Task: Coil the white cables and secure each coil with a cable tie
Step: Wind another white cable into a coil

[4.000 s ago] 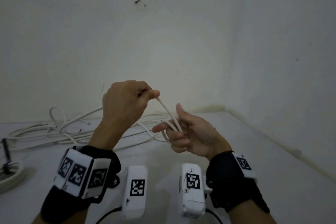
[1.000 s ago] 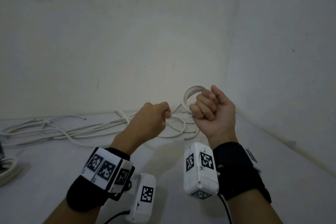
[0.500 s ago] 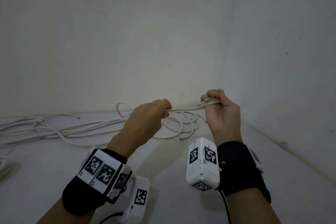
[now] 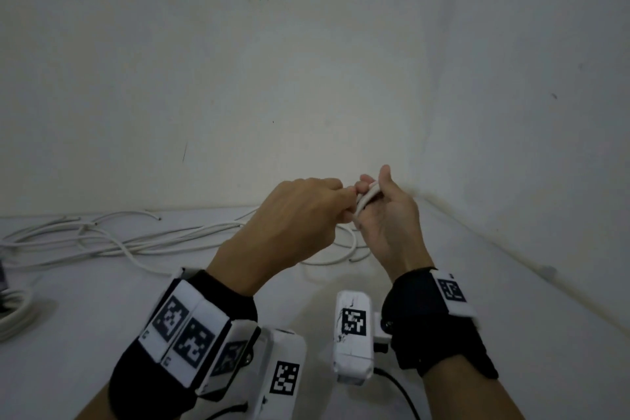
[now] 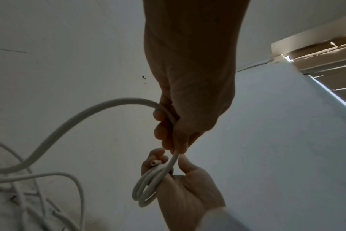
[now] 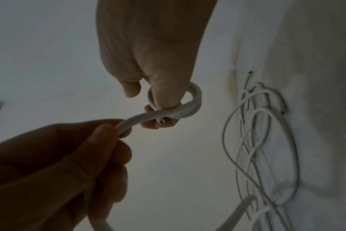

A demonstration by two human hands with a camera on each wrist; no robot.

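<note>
While right hand point(image 4: 388, 215) clamps the small coil point(image 5: 148, 186) so loops can't spring open, left hand point(image 4: 300, 215) grips the white cable point(image 5: 73, 121), feeding slack from the left.

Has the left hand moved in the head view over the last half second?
Yes. The left hand has closed rightward onto the right hand, toward the wall corner.

white cables point(image 4: 136, 242), black wristbands point(image 4: 439, 324), seemingly off-white wall point(image 4: 204, 78)
</note>
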